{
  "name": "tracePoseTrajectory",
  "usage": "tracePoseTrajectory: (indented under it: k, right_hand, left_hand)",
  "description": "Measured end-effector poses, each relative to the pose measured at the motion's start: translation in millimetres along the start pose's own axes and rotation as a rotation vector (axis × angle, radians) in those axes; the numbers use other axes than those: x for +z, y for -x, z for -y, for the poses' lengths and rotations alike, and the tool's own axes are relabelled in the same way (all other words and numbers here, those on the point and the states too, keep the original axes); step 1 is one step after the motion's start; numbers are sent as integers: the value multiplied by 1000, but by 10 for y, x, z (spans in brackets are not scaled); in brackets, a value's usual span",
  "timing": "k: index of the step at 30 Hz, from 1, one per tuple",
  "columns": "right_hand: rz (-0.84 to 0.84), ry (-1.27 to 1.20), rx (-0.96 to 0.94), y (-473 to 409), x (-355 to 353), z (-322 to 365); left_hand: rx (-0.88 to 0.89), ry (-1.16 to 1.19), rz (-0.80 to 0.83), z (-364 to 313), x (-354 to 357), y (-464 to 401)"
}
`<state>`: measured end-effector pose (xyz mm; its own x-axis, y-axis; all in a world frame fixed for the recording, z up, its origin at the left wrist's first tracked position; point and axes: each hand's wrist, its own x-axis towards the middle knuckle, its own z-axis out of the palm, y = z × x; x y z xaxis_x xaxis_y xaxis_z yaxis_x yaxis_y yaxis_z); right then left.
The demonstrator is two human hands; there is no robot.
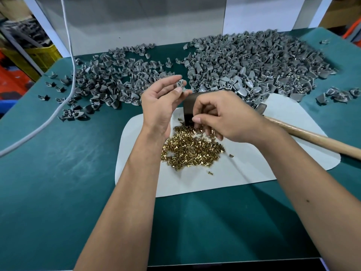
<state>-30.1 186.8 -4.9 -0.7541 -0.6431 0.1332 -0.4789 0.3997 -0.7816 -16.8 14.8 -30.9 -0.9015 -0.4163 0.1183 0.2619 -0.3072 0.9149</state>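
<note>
My left hand (162,102) is raised above the table and pinches a small grey plastic part (180,84) between thumb and fingertips. My right hand (220,118) reaches down with curled fingers into the top of a heap of small brass inserts (187,149) lying on a white mat (254,169). Whether its fingertips hold an insert is hidden. A dark metal block (188,106) stands just behind the right hand.
Two big heaps of grey plastic parts, one at the back left (109,75) and one at the back right (254,61), cover the green table (58,173). A wooden-handled hammer (312,137) lies to the right. A white cable (64,98) runs down the left side.
</note>
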Motion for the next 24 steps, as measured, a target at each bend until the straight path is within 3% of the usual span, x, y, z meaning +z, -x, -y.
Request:
tracePoseTrajectory:
  k: [7, 12, 24]
  right_hand:
    - [-136, -257, -20, 35, 18, -167]
    - [-329, -380, -104, 13, 15, -192]
    - [-601, -279, -103, 11, 13, -256]
  left_hand:
    - [8, -5, 106, -5, 10, 37]
    - [9, -64, 185, 13, 8, 49]
    - [35, -160, 322, 53, 34, 68]
